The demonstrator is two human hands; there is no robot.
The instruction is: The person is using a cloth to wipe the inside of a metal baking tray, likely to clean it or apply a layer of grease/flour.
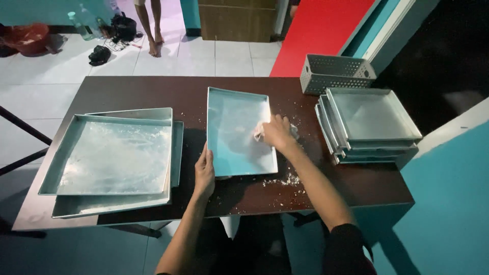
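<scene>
A shallow rectangular metal tray (235, 130) lies in the middle of the dark brown worktop (127, 91), its long side running away from the person. The left hand (204, 172) rests against the tray's near left edge, fingers laid along the rim and lightly curled over it, so it grips the tray there. The right hand (275, 132) sits on the tray's right side, closed around a small pale crumpled cloth (259, 133) that is pressed to the tray's floor near the right rim.

Pale crumbs (285, 180) are scattered on the worktop just beside the tray's near right corner, with a few more along its right edge (they look like dry flakes, though their kind cannot be told).

To the left, well apart from the held tray, a stack of larger trays (114, 160) lies slightly askew, the top one smeared with whitish residue. To the right, another stack of trays (369, 125) sits near the worktop's right end, its top tray looking clean. Behind that stack, touching or just beside it, stands a grey perforated plastic basket (336, 72).

On the white tiled floor beyond the worktop, the bare legs of another person (151, 25) are in view, near a dark bag (124, 25) and a red tub (28, 38).
</scene>
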